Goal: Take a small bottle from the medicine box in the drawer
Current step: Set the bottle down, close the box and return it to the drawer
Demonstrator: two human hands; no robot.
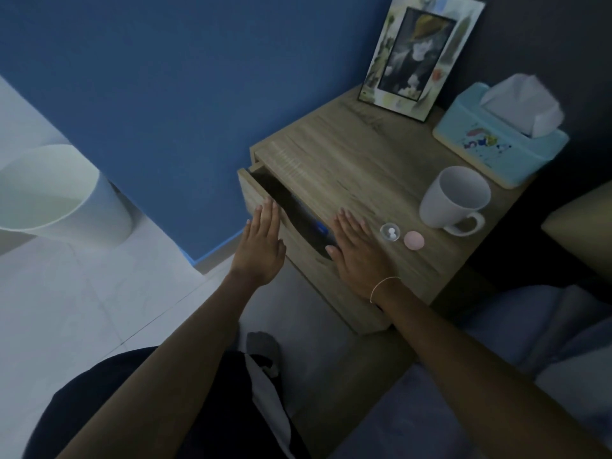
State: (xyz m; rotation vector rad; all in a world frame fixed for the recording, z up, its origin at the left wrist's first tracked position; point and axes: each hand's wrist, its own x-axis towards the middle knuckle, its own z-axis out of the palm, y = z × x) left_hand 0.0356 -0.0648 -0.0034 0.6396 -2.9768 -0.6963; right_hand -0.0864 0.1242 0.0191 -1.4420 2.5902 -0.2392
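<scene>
Counted on the wooden nightstand (371, 167): one picture frame (420, 54), one tissue box (496, 140), one white mug (453, 197), one small clear container (390, 232) in which two white pills are seen, and one pink round lid (414, 240). One drawer (265, 197) is noted partly open, with one blue-marked item (319, 227) visible inside, not identifiable. Two hands are counted, left hand (263, 246) and right hand (359, 250), and one white bin (66, 193) on the floor.

You face a dim corner of blue wall (185, 71) and pale tiled floor (82, 309).
Your wooden nightstand (364, 160) stands against a darker wall (546, 38), just right of the blue one; a white bin (66, 193) sits on the floor to your left, and bedding (516, 342) lies to your right.
</scene>
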